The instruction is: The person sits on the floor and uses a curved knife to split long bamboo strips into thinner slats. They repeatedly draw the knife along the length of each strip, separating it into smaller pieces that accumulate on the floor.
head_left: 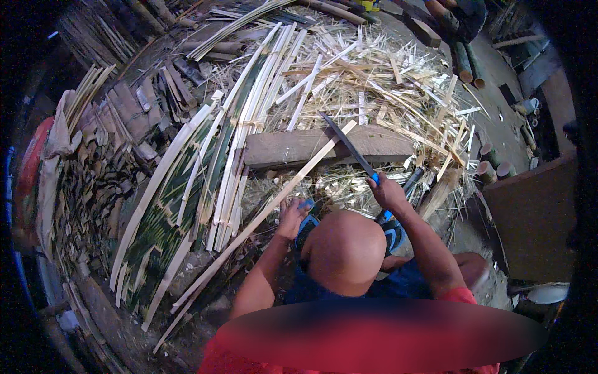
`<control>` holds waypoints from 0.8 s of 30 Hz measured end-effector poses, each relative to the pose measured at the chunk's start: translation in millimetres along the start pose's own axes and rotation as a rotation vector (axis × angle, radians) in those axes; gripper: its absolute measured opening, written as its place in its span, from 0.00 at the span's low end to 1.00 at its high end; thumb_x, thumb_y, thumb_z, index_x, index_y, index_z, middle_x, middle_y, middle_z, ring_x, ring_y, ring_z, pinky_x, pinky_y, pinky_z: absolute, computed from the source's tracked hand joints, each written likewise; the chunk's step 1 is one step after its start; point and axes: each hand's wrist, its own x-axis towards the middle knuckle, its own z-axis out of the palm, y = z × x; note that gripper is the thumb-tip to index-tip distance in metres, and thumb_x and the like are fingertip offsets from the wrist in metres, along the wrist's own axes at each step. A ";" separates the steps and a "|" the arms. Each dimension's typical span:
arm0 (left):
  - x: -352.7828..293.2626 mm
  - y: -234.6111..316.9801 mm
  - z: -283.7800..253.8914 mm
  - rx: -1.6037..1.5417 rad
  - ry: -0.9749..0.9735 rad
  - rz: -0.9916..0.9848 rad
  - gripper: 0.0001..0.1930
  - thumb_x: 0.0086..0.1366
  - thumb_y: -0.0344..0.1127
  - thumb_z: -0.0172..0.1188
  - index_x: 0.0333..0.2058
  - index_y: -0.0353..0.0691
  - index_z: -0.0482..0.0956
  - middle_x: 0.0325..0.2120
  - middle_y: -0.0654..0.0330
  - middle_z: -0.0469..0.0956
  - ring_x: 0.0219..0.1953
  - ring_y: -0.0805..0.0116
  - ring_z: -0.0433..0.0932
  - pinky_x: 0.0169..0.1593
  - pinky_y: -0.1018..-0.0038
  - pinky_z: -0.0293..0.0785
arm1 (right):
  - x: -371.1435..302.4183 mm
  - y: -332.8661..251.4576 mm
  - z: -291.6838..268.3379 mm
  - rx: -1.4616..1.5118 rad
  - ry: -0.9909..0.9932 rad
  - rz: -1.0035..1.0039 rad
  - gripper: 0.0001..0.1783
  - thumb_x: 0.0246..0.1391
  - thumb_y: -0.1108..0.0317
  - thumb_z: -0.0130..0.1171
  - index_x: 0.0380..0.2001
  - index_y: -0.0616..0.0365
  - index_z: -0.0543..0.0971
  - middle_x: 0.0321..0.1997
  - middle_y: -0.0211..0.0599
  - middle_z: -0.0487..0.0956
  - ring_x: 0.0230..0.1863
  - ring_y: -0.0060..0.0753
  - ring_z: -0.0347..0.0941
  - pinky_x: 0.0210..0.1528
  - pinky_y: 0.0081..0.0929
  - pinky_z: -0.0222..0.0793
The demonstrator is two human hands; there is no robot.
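Observation:
My right hand (389,192) is closed round the blue handle of a long knife (352,149). Its dark, narrow blade points up and left, crossing a pale bamboo strip (306,167) near the strip's far end. That end lies over a thick wooden block (380,144). Fingers of my left hand (290,218) are closed on the strip lower down, and something small and blue shows at their tips. From there the strip slants to the lower left, over the ground. Whether the blade's edge bites into the strip cannot be made out.
Split bamboo strips (237,162) and dark green slats (165,218) lie left of the block. Pale shavings (398,68) heap beyond it. Dark, curved bamboo pieces (93,168) are piled far left. A brown board (536,218) stands at right, near cut bamboo poles (464,62).

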 end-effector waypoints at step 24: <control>-54.9 126.7 41.6 0.709 0.153 0.606 0.14 0.74 0.44 0.47 0.40 0.38 0.74 0.19 0.64 0.71 0.21 0.74 0.72 0.26 0.73 0.70 | -70.5 5.8 25.7 0.407 0.077 -0.191 0.28 0.61 0.44 0.56 0.37 0.63 0.72 0.34 0.62 0.79 0.38 0.69 0.76 0.40 0.55 0.70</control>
